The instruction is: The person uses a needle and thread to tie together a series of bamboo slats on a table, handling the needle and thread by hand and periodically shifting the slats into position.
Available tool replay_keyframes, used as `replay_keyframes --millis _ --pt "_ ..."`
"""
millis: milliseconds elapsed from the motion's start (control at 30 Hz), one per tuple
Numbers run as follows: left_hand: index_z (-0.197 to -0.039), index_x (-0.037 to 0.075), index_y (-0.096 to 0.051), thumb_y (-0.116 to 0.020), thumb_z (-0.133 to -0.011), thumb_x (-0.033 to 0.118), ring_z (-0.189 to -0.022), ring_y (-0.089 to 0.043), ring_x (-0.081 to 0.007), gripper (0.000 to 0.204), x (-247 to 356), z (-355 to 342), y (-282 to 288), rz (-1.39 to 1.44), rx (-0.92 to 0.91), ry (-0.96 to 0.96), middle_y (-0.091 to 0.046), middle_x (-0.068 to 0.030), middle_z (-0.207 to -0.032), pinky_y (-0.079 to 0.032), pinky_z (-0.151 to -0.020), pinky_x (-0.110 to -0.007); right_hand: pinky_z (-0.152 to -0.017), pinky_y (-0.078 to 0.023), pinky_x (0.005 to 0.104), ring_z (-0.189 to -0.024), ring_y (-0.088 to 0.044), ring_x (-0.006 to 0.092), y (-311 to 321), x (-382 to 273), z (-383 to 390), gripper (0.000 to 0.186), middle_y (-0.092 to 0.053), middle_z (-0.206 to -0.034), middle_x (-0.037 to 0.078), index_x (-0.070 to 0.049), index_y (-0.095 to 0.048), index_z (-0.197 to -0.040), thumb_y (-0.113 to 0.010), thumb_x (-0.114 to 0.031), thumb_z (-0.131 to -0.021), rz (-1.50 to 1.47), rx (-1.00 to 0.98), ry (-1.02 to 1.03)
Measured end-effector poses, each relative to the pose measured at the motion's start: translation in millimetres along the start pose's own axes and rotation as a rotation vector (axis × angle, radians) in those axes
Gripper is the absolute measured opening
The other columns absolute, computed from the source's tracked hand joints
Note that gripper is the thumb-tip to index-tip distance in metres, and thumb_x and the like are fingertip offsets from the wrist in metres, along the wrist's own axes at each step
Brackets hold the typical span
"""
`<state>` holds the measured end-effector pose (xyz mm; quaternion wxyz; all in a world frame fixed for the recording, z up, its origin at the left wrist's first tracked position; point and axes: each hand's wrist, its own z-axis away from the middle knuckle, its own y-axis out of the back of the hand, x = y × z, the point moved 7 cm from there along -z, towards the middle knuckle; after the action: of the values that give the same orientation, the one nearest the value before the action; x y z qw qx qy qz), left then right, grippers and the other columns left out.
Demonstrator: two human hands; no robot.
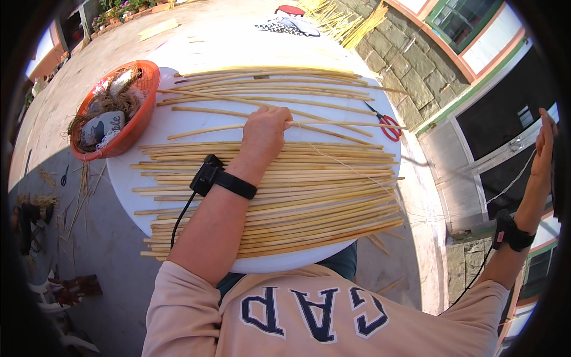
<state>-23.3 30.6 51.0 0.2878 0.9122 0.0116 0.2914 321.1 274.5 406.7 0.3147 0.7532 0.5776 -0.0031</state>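
Over the middle of the round white table [123, 178], my left hand [264, 132] is closed around a long pale stalk [351, 124] lying crosswise. A thin white thread [342, 162] runs from beside that hand, slanting right across the stalks. Far out at the right edge, my right hand [542, 149] is raised and seen edge-on, the thread trailing from it; its fingertips are partly cut off by the rim. Below my left hand, many stalks [309, 178] lie side by side in a mat-like row, with thread crossing them. Several loose stalks [285, 89] lie beyond.
Red-handled scissors [390, 128] rest near the table's right edge. An orange basket [141, 119] with yarn and fibres stands at the left. Cloth [291, 26] lies at the far end. A stone wall [410, 59] and doors flank the right; stalk scraps litter the ground.
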Motion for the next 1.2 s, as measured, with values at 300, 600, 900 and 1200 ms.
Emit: replay_keyframes --millis 300,600,900,1200 --pt "-0.083 0.007 -0.062 -0.066 -0.079 0.009 -0.079 -0.058 -0.0288 0.006 1 2 3 -0.028 -0.043 0.01 -0.063 -0.0084 -0.074 -0.048 -0.068 -0.041 -0.054 -0.041 0.0257 -0.056 -0.048 0.0097 -337 -56 251 0.038 -0.055 -0.062 0.003 0.001 -0.068 -0.103 -0.077 -0.025 -0.075 -0.267 -0.928 -0.22" --pt "-0.082 0.007 -0.06 -0.065 -0.08 0.01 -0.078 -0.058 -0.0283 0.005 -2 3 -3 -0.07 -0.079 0.037 -0.064 -0.0075 -0.076 -0.048 -0.067 -0.04 -0.054 -0.043 0.0287 -0.054 -0.05 0.0134 -389 -63 265 0.02 -0.058 -0.06 0.007 -0.001 -0.067 -0.08 -0.071 -0.021 -0.077 -0.441 -0.794 -0.306" --pt "-0.083 0.008 -0.061 -0.064 -0.081 0.008 -0.077 -0.057 -0.0279 0.003 -1 3 -3 -0.072 -0.115 0.036 -0.065 -0.0068 -0.078 -0.048 -0.066 -0.04 -0.054 -0.043 0.0291 -0.054 -0.05 0.0132 -371 -51 240 0.02 -0.057 -0.058 0.007 0.0 -0.066 -0.079 -0.069 -0.02 -0.079 -0.394 -0.614 -0.308" --pt "-0.084 0.009 -0.062 -0.065 -0.08 0.009 -0.076 -0.058 -0.0272 0.005 -2 2 6 -0.076 -0.104 0.122 -0.065 -0.0048 -0.076 -0.048 -0.065 -0.04 -0.053 -0.042 0.0301 -0.052 -0.052 0.015 -350 -18 198 0.022 -0.058 -0.058 0.008 -0.002 -0.069 -0.081 -0.07 -0.024 -0.078 -0.022 -0.487 -0.103"
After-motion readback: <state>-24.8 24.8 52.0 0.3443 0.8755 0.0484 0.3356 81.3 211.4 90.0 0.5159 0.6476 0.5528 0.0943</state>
